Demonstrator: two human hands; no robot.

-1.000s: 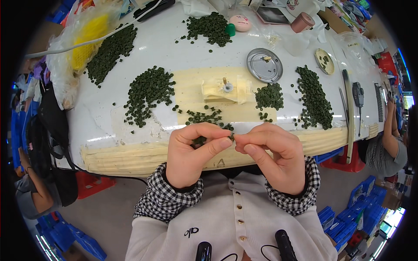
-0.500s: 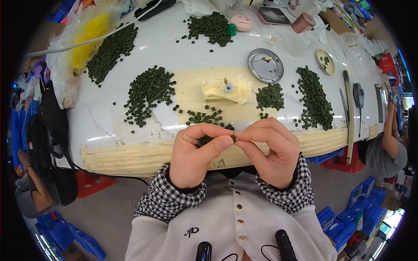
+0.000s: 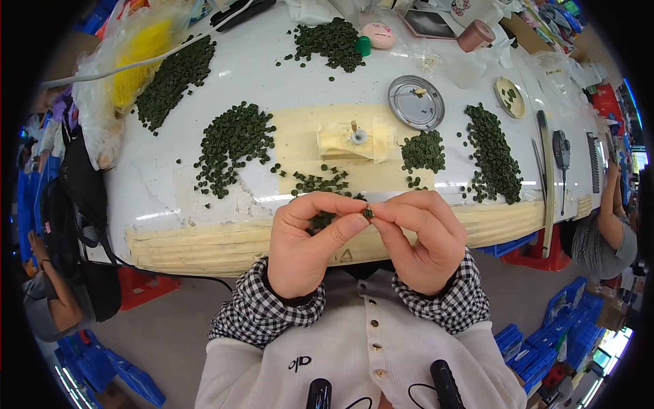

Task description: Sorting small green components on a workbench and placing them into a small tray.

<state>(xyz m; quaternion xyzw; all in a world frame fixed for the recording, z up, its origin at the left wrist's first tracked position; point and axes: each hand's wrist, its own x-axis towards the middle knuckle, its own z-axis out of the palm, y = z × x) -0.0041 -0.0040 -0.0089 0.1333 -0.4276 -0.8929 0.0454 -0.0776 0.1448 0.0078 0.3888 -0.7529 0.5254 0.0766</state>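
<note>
Between the fingertips of my left hand (image 3: 303, 235) and my right hand (image 3: 426, 235) sits a small dark green part (image 3: 368, 213), round and ridged at its edge. Both hands pinch it over the table's near edge. Beyond them lies a loose group of green parts (image 3: 320, 183), some joined in spool-like shapes; more of them are partly hidden by my left hand. A taped block (image 3: 351, 141) with a small upright peg and a metal ring stands farther back. To its right is a heap of small green pieces (image 3: 422, 151).
Larger green heaps lie at left (image 3: 236, 140), back (image 3: 332, 42) and right (image 3: 492, 155). A round metal lid (image 3: 416, 102) and a cream dish (image 3: 509, 97) hold a few bits. At right are a steel ruler (image 3: 546, 177) and a dark screwdriver-like tool (image 3: 561, 153). Other people sit at both sides.
My right fingertips have shifted slightly and opened a little from my left ones, so the green part between them shows more. My left hand has hardly moved.
</note>
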